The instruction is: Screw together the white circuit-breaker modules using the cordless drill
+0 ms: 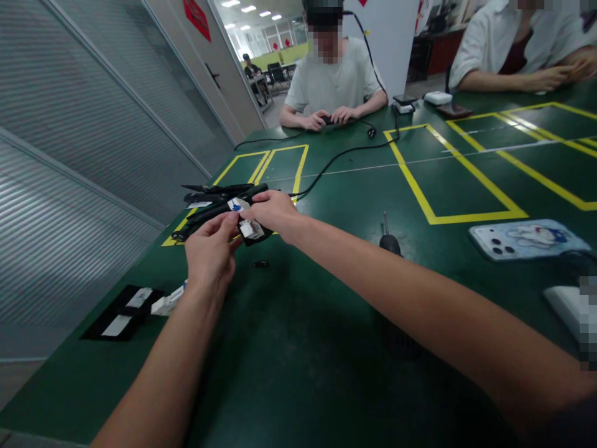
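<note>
Above the far-left part of the green table (298,348), my two hands meet at a small white block with a blue mark (239,205) and a black part beneath it. My left hand (212,246) pinches its left side between thumb and fingers. From the right, my right hand (275,211) has its fingers closed on the upper edge; its fingertips are partly hidden. Just behind the hands lies a bundle of black rod-like parts (205,214). A small black piece (261,264) rests on the table below them.
A dark screwdriver-like tool (390,242) points away, partly behind my right forearm. Left are a black sheet with white labels (133,314) and a white piece (163,305). A phone (527,239) lies right. A black cable (336,154) crosses towards a person (333,81) opposite.
</note>
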{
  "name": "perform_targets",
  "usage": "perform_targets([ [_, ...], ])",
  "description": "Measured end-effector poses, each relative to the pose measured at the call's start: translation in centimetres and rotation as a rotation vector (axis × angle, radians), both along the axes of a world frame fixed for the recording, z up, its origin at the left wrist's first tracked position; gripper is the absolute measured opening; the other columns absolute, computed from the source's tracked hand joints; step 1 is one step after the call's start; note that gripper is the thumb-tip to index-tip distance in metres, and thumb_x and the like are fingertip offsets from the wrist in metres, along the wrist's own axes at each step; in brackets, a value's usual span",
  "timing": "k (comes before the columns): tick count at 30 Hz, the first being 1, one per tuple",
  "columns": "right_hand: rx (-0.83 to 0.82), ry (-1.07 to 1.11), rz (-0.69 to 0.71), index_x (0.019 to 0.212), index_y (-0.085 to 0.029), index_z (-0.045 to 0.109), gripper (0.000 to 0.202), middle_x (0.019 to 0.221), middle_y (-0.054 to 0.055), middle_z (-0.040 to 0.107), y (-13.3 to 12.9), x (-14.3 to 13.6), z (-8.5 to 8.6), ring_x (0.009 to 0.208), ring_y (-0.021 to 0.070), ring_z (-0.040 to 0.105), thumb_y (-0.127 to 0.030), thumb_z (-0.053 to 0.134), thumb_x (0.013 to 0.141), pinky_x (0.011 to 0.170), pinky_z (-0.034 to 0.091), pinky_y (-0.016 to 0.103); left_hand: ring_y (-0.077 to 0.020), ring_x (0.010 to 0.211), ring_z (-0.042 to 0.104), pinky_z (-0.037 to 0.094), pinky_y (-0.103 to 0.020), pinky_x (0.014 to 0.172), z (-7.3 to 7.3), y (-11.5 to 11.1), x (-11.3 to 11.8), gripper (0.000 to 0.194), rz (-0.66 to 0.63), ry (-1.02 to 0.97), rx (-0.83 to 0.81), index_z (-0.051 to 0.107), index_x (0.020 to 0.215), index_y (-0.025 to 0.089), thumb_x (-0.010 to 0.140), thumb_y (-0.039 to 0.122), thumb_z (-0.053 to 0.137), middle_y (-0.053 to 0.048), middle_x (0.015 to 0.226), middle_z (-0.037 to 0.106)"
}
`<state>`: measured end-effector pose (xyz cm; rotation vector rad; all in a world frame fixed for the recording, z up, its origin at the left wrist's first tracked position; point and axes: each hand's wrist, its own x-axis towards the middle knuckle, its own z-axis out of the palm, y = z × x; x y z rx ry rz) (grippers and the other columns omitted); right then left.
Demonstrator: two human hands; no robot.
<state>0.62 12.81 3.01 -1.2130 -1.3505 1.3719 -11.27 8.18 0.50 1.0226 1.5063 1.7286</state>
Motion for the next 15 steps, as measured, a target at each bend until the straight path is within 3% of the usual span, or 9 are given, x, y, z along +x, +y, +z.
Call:
perform_targets([
  [2, 0.003, 0.069, 0.057, 0.121, -0.011, 0.059, 0.041, 0.090, 0.001, 0.056, -0.7, 1.7, 1.0, 0.084, 0.0193, 0.058, -0.003, 0.086, 0.091, 0.060, 0.051, 0.017, -0.0091, 0.067, 0.058, 0.047, -0.020, 0.057, 0.4, -0.6, 0.9, 0.042, -0.039, -0.020, 0.010, 0.066, 0.102, 0.013, 0.066, 0.030, 0.077, -0.006, 0.094, 0.066],
  [5, -0.037, 0.234, 0.187, 0.126, -0.008, 0.054, 0.034, 0.077, 0.001, 0.056, -2.4, 5.0, 2.7, 0.070, 0.0198, 0.060, 0.008, 0.070, 0.100, 0.043, 0.045, 0.016, -0.0118, 0.075, 0.061, 0.050, -0.023, 0.064, 1.3, -2.0, 2.9, 0.045, -0.165, -0.048, 0.073, 0.064, 0.108, 0.014, 0.067, 0.027, 0.077, -0.008, 0.104, 0.066],
  [7, -0.059, 0.321, 0.162, 0.124, -0.006, 0.055, 0.029, 0.077, 0.002, 0.056, -3.7, 7.1, 3.7, 0.070, 0.0210, 0.059, 0.011, 0.064, 0.103, 0.044, 0.046, 0.016, -0.0159, 0.088, 0.062, 0.051, -0.025, 0.072, 2.1, -3.0, 4.7, 0.039, -0.320, -0.040, 0.148, 0.064, 0.109, 0.013, 0.072, 0.024, 0.073, -0.010, 0.110, 0.065],
  [11, -0.030, 0.401, 0.113, 0.110, 0.002, 0.062, 0.011, 0.082, 0.006, 0.056, -6.6, 9.9, 4.9, 0.078, 0.0218, 0.059, 0.011, 0.061, 0.104, 0.046, 0.047, 0.015, -0.0193, 0.105, 0.058, 0.045, -0.031, 0.093, 3.4, -4.8, 8.5, 0.033, -0.484, -0.052, 0.271, 0.063, 0.111, 0.015, 0.078, 0.019, 0.066, -0.007, 0.112, 0.065],
  [15, -0.056, 0.520, 0.001, 0.111, 0.003, 0.060, 0.011, 0.085, 0.006, 0.056, -9.7, 11.4, 5.6, 0.085, 0.0233, 0.058, 0.012, 0.060, 0.104, 0.059, 0.054, 0.019, -0.0164, 0.108, 0.056, 0.042, -0.030, 0.096, 4.2, -5.8, 11.0, 0.028, -0.655, -0.202, 0.288, 0.058, 0.115, 0.020, 0.088, 0.024, 0.055, -0.004, 0.114, 0.061],
])
